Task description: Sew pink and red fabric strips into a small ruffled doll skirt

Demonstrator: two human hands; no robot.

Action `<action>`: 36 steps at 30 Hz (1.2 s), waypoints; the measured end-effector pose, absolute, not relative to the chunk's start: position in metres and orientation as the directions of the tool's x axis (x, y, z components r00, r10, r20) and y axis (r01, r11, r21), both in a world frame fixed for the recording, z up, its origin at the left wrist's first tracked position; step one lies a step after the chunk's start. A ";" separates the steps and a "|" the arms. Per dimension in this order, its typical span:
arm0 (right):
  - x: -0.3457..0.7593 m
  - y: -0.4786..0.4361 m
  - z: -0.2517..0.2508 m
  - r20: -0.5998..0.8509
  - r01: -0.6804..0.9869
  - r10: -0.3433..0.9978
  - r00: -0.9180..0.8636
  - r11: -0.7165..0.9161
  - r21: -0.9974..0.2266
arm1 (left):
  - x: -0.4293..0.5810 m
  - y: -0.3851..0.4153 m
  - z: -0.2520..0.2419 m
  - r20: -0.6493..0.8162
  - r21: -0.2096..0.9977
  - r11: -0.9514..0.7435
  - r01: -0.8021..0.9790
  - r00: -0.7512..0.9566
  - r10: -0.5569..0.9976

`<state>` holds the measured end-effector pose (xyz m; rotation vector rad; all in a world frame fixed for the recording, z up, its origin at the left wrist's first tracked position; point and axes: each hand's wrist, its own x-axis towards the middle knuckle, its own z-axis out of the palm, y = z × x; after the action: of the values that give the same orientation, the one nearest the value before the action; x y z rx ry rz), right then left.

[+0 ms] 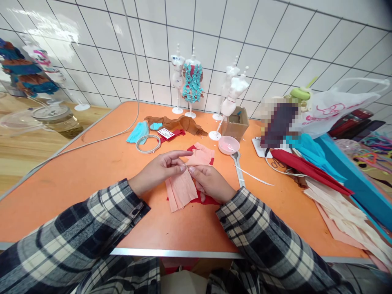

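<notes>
My left hand [162, 167] and my right hand [212, 181] meet over the middle of the table, fingertips nearly touching. Both are closed in a pinch at the upper edge of a pink crepe paper piece [182, 192], which hangs down below them. A thin pale bit shows between the fingertips, too small to name. Underneath lies red paper [210, 200], partly covered. More pink crepe paper [202, 156] rests on red paper just beyond the hands. A roll of tape [148, 150] lies to the left.
Behind stand a pink bowl [229, 145], a cardboard box [240, 124] and several small white mannequins [235, 87], one dressed in blue [192, 81]. A grey cable [101, 139] crosses the left side. Folded papers [312, 171], a phone [278, 124] and a plastic bag [333, 108] crowd the right.
</notes>
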<state>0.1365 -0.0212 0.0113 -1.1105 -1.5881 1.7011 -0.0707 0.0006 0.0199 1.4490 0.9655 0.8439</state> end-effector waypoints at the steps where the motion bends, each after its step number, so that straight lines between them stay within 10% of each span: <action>1: 0.136 -0.021 0.011 -0.194 0.134 0.844 -0.501 -0.146 -0.980 | -0.071 0.001 0.019 -0.023 0.995 -0.020 0.100 0.407 0.913; 8: 0.138 -0.020 0.011 -0.193 0.105 0.850 -0.490 -0.163 -0.981 | -0.071 -0.001 0.022 -0.051 0.998 0.039 0.040 0.369 0.928; 13: 0.145 -0.017 0.012 -0.085 0.045 0.892 -0.444 -0.072 -0.996 | -0.097 0.016 0.033 0.094 0.944 -0.077 -0.320 0.037 0.995; 17: 0.149 -0.014 0.015 0.059 0.446 0.976 -0.208 0.148 -0.883 | -0.141 0.038 0.035 0.271 0.852 -0.386 -0.355 -0.332 0.904; 22: 0.149 -0.013 0.018 -0.011 0.861 0.972 -0.236 0.204 -0.466 | -0.160 0.046 0.010 0.226 0.951 -0.202 0.232 -0.081 0.971; 26: 0.149 -0.011 0.014 -0.089 0.895 0.948 -0.306 0.255 -0.366 | -0.149 0.045 -0.008 0.110 0.789 -0.179 0.588 0.151 0.982; 32: 0.150 -0.008 0.015 -0.048 0.872 0.956 -0.288 0.241 -0.426 | -0.153 0.043 -0.001 0.201 0.326 -0.452 0.830 0.407 0.891; 36: 0.149 -0.020 0.020 0.033 0.656 0.853 -0.522 0.425 -0.624 | -0.152 0.040 0.003 0.169 0.308 -0.507 0.805 0.478 0.862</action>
<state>0.1495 -0.0196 0.0197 -1.2938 -2.3396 0.7957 -0.1515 0.0399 0.0030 2.5361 1.4478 0.4520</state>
